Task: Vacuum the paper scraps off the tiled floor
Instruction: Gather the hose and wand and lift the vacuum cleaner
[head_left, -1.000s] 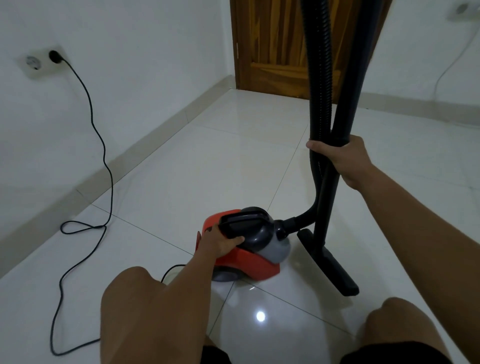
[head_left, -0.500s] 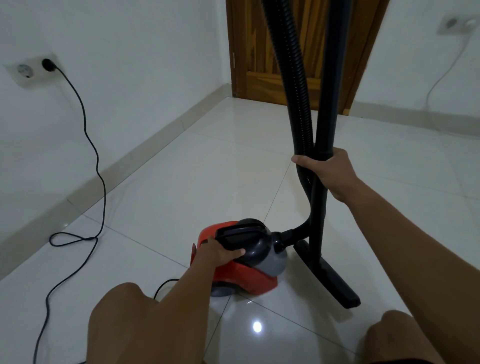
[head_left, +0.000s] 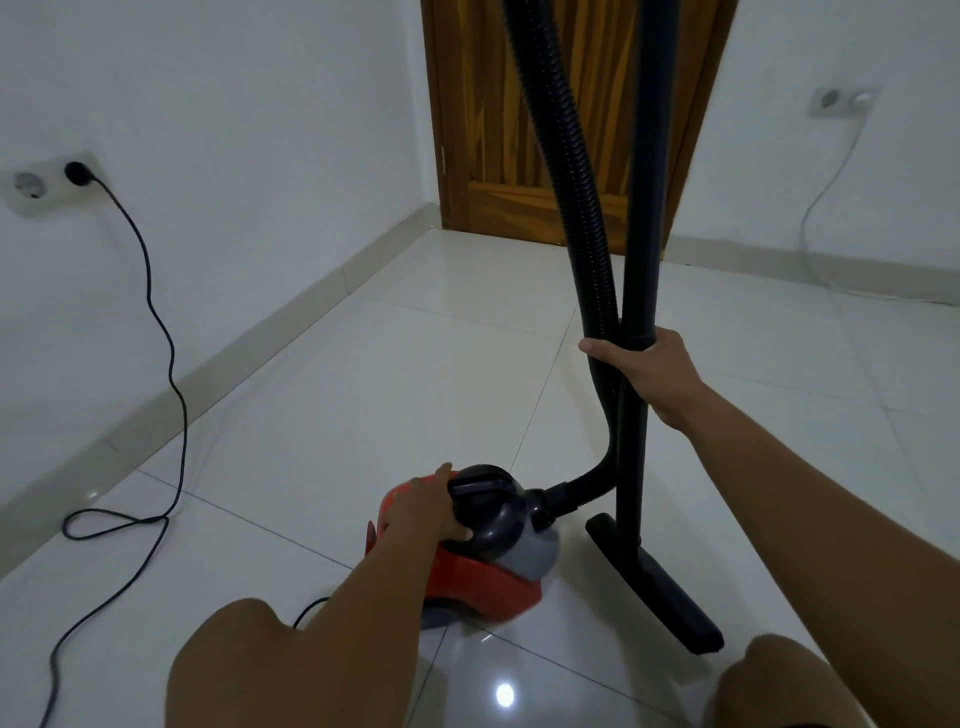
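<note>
A red and grey canister vacuum (head_left: 498, 584) with a black carry handle (head_left: 483, 488) stands on the white tiled floor (head_left: 363, 395). My left hand (head_left: 434, 512) rests on its red top against the rear of the handle, forefinger stretched out. My right hand (head_left: 647, 366) grips the upright black wand (head_left: 644, 182) and the ribbed black hose (head_left: 569, 171) together. The flat floor nozzle (head_left: 662, 592) lies on the tiles right of the canister. No paper scraps show.
The black power cord (head_left: 166, 343) runs from a wall socket (head_left: 75, 172) on the left, loops on the floor and reaches the canister's back. A wooden door (head_left: 483, 119) is ahead, a second socket (head_left: 839, 101) with a thin white wire on the right wall. My knees (head_left: 249, 670) fill the bottom edge.
The view has tilted up slightly, so canister and nozzle sit lower. My left hand's forefinger has stretched up along the rear of the handle. My right hand keeps its hold.
</note>
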